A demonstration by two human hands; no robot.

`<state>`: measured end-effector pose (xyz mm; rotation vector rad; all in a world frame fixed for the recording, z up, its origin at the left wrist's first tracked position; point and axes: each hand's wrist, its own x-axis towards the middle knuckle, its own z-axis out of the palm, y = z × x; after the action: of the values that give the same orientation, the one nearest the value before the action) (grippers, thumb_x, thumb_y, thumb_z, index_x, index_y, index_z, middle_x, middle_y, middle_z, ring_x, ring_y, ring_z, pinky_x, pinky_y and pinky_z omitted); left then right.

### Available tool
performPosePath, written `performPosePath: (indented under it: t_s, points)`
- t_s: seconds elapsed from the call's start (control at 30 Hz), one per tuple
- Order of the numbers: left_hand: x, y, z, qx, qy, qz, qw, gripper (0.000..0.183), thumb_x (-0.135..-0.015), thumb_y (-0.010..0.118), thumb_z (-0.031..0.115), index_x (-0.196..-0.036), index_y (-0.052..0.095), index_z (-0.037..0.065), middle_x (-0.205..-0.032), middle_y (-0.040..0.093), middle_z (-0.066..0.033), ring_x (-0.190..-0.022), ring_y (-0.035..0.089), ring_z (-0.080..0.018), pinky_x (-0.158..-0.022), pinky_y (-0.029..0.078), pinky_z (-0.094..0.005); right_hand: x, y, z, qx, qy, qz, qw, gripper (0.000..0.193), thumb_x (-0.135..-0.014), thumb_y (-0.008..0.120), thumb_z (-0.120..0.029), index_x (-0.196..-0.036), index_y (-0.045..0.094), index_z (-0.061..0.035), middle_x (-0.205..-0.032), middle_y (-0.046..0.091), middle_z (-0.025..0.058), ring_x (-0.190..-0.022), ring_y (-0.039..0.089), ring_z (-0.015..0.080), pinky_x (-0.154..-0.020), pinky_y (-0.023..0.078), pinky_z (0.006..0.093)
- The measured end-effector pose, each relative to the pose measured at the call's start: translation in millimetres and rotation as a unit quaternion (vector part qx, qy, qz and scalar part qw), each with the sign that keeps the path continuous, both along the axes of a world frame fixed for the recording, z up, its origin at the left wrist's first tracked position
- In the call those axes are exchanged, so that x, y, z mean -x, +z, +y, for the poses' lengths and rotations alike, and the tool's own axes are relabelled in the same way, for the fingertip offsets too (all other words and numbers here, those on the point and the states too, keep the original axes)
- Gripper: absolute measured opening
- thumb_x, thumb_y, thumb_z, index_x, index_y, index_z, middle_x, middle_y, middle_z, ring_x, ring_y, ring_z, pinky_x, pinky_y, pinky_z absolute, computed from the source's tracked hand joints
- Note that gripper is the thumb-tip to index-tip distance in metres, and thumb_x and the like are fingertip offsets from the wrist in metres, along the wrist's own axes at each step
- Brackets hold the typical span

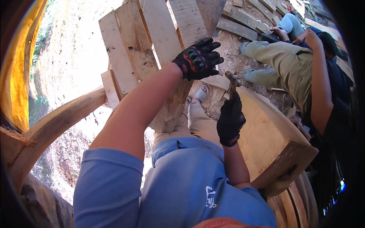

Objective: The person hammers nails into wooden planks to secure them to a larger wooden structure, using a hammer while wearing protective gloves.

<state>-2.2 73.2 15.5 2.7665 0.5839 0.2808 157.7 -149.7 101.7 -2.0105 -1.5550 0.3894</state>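
Note:
In a black glove with red trim and hard knuckle guards, my left hand (198, 59) lies over the edge of a slatted wooden pallet (165, 32), its fingers spread toward the right. Whether it presses on the boards or hovers just above them I cannot tell. My right hand (230, 121), gloved the same way, is closed around the handle of a hammer (233, 79). The hammer's metal head points up and away from me, apart from the pallet. Pale planks with gaps between them make up the pallet's top.
A large curved wooden block (272, 133) stands close by my right arm. Beyond it a person in khaki trousers (283, 62) bends over, with another person seated behind. Loose planks (241, 28) litter the ground at the far right. A curved timber beam (62, 119) rises at my left.

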Motion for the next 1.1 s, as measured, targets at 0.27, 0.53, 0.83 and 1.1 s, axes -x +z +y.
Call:
performPosePath:
  t_s: [0.27, 0.53, 0.83, 1.1]
  points:
    - [1.6, 6.4, -0.9, -0.003, 0.022, 0.056, 0.998, 0.071, -0.092, 0.076, 0.057, -0.142, 0.067, 0.009, -0.152, 0.063, -0.0129, -0.156, 0.045, -0.0327, -0.137, 0.022, -0.0549, -40.6, -1.9, -35.9, 0.118, 0.046, 0.083, 0.988, 0.027, -0.108, 0.060, -0.010, -0.133, 0.066, -0.0003, -0.094, 0.074, 0.0156, -0.070, 0.070, 0.0324, -0.061, 0.055, 0.0410]
    - [-5.6, 15.8, -8.1, -0.004, 0.105, 0.081, 0.991, 0.065, -0.090, 0.078, 0.053, -0.139, 0.069, 0.013, -0.156, 0.058, -0.0125, -0.159, 0.039, -0.0327, -0.138, 0.019, -0.0559, -26.1, -3.7, -44.4, 0.084, -0.040, 0.131, 0.987, 0.031, -0.109, 0.058, -0.012, -0.137, 0.064, -0.0021, -0.096, 0.076, 0.0192, -0.080, 0.073, 0.0414, -0.072, 0.057, 0.0480]
    - [-4.1, 11.9, -14.8, -0.020, 0.159, 0.096, 0.982, 0.084, -0.085, 0.080, 0.062, -0.155, 0.058, 0.022, -0.168, 0.046, -0.0125, -0.163, 0.032, -0.0348, -0.137, 0.015, -0.0579, -21.7, -21.1, -42.9, 0.051, 0.005, 0.136, 0.989, 0.034, -0.108, 0.065, -0.016, -0.140, 0.061, -0.0019, -0.109, 0.077, 0.0223, -0.088, 0.076, 0.0412, -0.073, 0.059, 0.0497]
    - [3.2, 31.7, -9.5, -0.027, 0.101, 0.180, 0.978, 0.103, -0.081, 0.082, 0.068, -0.168, 0.041, 0.030, -0.174, 0.037, -0.0117, -0.165, 0.024, -0.0410, -0.136, 0.010, -0.0647, -14.8, -19.2, -41.0, 0.086, 0.027, 0.133, 0.987, 0.031, -0.107, 0.067, -0.013, -0.136, 0.065, -0.0038, -0.113, 0.077, 0.0228, -0.090, 0.076, 0.0427, -0.076, 0.060, 0.0497]
